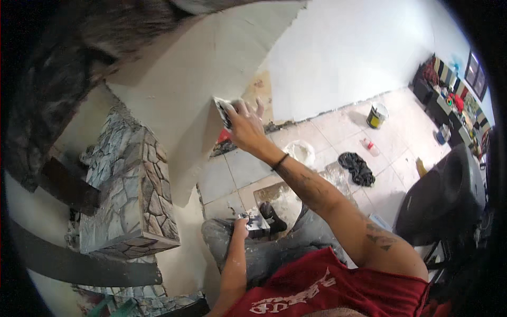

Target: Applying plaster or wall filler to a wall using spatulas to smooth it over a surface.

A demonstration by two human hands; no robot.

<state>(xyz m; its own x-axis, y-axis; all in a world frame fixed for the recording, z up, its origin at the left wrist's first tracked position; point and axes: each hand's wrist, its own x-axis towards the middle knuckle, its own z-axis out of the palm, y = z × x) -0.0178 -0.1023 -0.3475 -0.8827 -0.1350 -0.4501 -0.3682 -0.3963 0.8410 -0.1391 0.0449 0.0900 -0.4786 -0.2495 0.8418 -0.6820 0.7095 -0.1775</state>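
My right hand (246, 127) is stretched out to the wall, its fingers closed on a plaster-smeared putty knife (222, 113). The blade rests against the pale plastered wall (185, 68), beside a bare tan patch (262, 90) low on it. Down by my knees, my left hand (241, 227) grips a flat, pale board with dark smears (257, 222). Its far side is partly lost against my dusty trousers. A red piece (224, 136) shows at the foot of the wall, just under my right hand.
A stone-clad block (124, 185) juts out on the left. On the tiled floor stand a white plastic bag (300, 152), a black cloth or bag (357, 169), a bucket (377, 115) and a small bottle (371, 147). A black chair-like object (438, 195) is at the right.
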